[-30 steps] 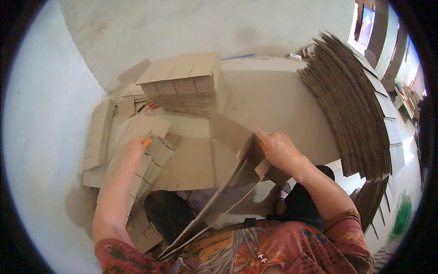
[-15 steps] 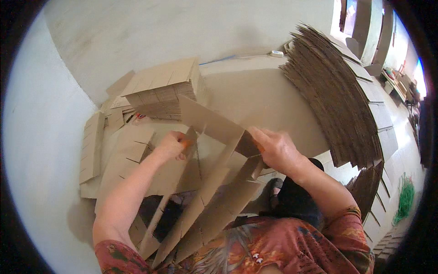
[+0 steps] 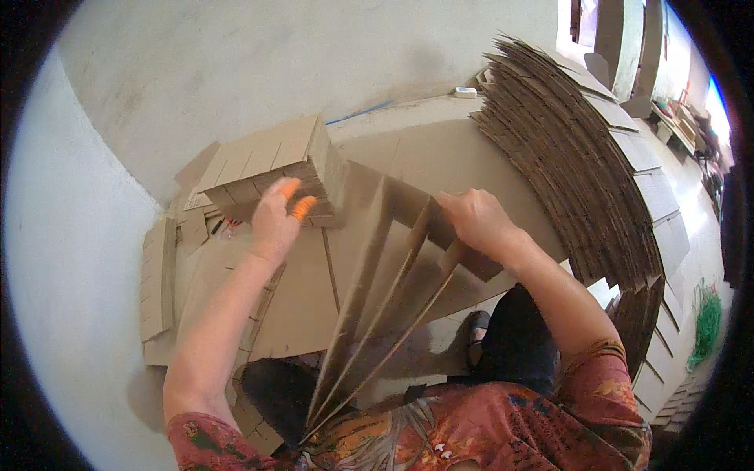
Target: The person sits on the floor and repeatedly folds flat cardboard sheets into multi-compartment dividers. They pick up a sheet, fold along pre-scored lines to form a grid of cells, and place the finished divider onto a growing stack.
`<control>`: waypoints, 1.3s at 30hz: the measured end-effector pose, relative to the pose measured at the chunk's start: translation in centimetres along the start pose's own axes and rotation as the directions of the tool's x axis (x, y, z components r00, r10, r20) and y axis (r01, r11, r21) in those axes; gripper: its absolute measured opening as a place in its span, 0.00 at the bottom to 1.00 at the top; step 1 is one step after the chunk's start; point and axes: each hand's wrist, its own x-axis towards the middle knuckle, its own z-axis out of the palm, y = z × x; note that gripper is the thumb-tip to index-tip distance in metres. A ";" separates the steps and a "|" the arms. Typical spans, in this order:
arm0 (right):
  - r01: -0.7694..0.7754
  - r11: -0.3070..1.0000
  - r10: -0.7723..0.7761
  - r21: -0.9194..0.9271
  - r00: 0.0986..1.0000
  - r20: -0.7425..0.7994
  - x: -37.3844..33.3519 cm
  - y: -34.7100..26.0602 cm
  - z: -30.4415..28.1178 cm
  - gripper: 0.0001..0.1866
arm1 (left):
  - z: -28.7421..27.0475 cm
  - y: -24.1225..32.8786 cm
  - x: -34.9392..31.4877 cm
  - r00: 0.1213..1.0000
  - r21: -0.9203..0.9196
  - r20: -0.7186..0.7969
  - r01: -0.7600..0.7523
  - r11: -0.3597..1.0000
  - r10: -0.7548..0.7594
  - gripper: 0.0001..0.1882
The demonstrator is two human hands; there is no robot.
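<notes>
Your right hand [image 3: 481, 221] is clamped on the upper end of a tan cardboard assembly of long, thin strips [image 3: 363, 275], its fingers closed over the edge; that assembly slants in front of you, its upper end over the broad tan board surface [image 3: 440, 149] and its lower ends gathered close to your patterned reddish shirt [image 3: 471, 424]; gripping it at the joined end probably keeps the pieces seated, and the lean toward your body likely steadies it with just 1 hand.

Your left hand [image 3: 276, 224], with orange coverings [image 3: 302, 208] on 2 fingers, is raised before the squared stack of tan slotted cardboard sheets [image 3: 263, 157]; its fingers are apart and nothing shows in them; whether they touch the stack, you cannot tell from this view; the stack presumably stands there for easy reach, while the tall, curved row of brown cardboard pieces [image 3: 573, 173] stands well clear on your right.

The assembly shows 3 long strips, spread at the top like a fan and narrowing toward you; a wider tan crosspiece [image 3: 407, 200] spans them at the upper end; the faces look flat and matte, plain brown, though the leftmost strip is slightly blurred.
</notes>
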 end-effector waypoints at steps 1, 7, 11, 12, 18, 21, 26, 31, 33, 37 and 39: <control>-0.019 0.999 0.019 -0.028 1.000 0.022 0.7 1.0 1.2 0.08 | -0.1 -1.0 1.0 0.990 0.200 -0.085 -0.091 0.976 0.110 0.25; -0.117 0.969 0.140 -0.219 0.986 0.094 3.7 4.3 3.3 0.10 | 1.9 -6.3 6.0 0.999 0.422 0.027 -0.052 0.905 0.044 0.30; -0.083 0.990 0.055 -0.112 0.972 -0.229 3.4 4.4 3.0 0.15 | 1.8 -6.8 8.8 0.972 0.335 0.132 0.139 0.932 -0.192 0.19; -0.024 0.997 0.002 -0.073 0.957 -0.291 3.2 3.6 2.8 0.16 | 1.0 -7.2 8.8 0.971 0.234 0.107 0.183 0.955 -0.213 0.16; 0.080 0.947 0.044 0.312 0.928 -0.369 -0.1 -0.9 0.5 0.21 | -1.7 -7.9 9.4 0.916 -0.028 0.242 0.337 0.941 -0.321 0.11; 0.042 0.851 0.137 0.524 0.945 -0.299 -0.9 -2.3 0.0 0.21 | -3.1 -9.2 8.3 0.942 -0.212 0.047 0.335 0.918 -0.333 0.10; -0.156 0.282 0.346 0.947 0.937 0.052 -1.6 -3.4 -1.5 0.22 | -2.1 2.2 4.4 0.996 -0.321 -0.089 -0.018 0.947 -0.011 0.11; -0.078 -0.247 0.451 0.966 0.873 0.185 -1.9 -2.1 -1.0 0.17 | 1.5 11.3 -2.8 0.847 -0.504 0.088 -0.416 0.757 0.524 0.18; 0.020 -0.268 0.554 0.963 0.821 0.138 -2.9 -1.4 -1.1 0.12 | 1.7 12.0 -4.0 0.905 -0.502 0.100 -0.313 0.806 0.413 0.19; -0.031 0.125 0.714 0.992 0.697 -0.069 -6.4 -0.7 -3.6 0.09 | 1.4 10.2 -4.6 0.911 -0.276 0.405 0.201 0.940 -0.077 0.20; 0.122 0.207 0.636 0.971 0.737 -0.228 -7.9 0.4 -3.5 0.09 | 1.2 9.0 -5.2 0.805 -0.156 0.541 0.380 0.912 -0.243 0.19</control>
